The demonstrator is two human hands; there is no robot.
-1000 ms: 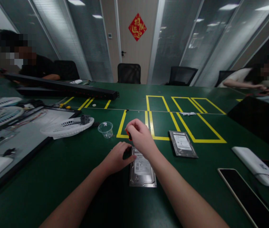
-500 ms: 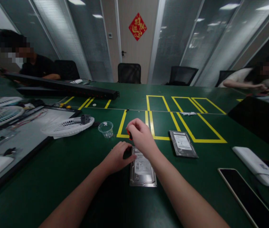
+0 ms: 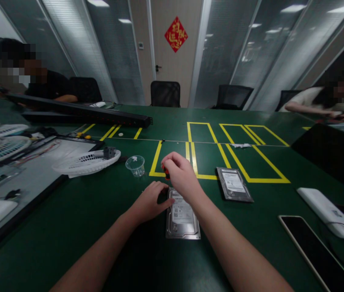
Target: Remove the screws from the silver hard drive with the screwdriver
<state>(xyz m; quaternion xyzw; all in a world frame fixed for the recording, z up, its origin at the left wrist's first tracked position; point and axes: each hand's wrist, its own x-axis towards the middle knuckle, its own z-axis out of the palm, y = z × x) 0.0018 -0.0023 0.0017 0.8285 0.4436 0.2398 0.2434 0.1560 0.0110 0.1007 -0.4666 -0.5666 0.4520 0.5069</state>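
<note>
Handle [image 3: 166, 172] pinched in your right hand [image 3: 178, 168] shows more red than a moment ago, suggesting a twist at the nearer hard drive [image 3: 184, 225], flat on the tabletop [image 3: 93, 198], your left hand [image 3: 152, 202] at its edge, thumb and fingers apart.

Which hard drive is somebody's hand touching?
The nearer hard drive, with the left hand at its edge; the other drive lies untouched to its right.

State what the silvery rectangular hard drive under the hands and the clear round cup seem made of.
Silvery rectangular hard drive: probably metal, satin to shiny, from the glints along its near end; its white rectangular label could be paper or film. Clear round cup: likely thin, glossy plastic, since the green table shows through; glass isn't ruled out.
</note>
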